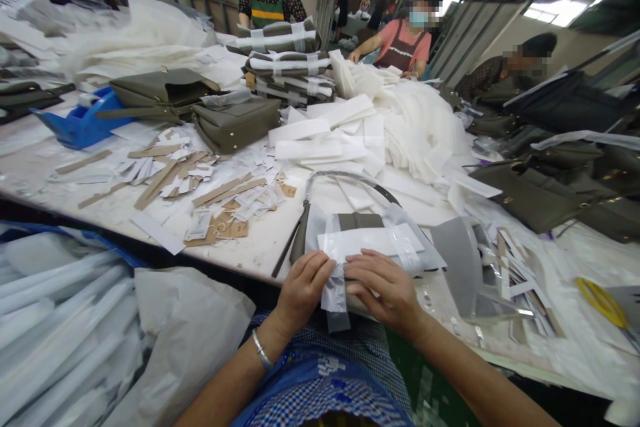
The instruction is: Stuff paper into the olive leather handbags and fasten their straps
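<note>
An olive handbag (pixel 356 221) lies at the table's front edge, partly covered by white wrapping sheet (pixel 370 242) and clear film, with its wrapped handle (pixel 345 175) arching away from me. A translucent strip (pixel 336 300) hangs off the front of the wrapping, over the edge. My left hand (pixel 306 283) is closed at the strip's left side, fingers bent and pressed together. Fingers outstretched, my right hand (pixel 387 287) rests on the wrapping just right of the strip. What lies under its palm is hidden.
A grey tape dispenser (pixel 463 273) stands to the right, with yellow-handled scissors (pixel 600 300) beyond. Paper tags (pixel 225 223), a blue dispenser (pixel 83 120), olive bags (pixel 237 121) and white sheets (pixel 420 120) cover the table. Plastic-wrapped items (pixel 60 320) sit lower left. Several people work across the table.
</note>
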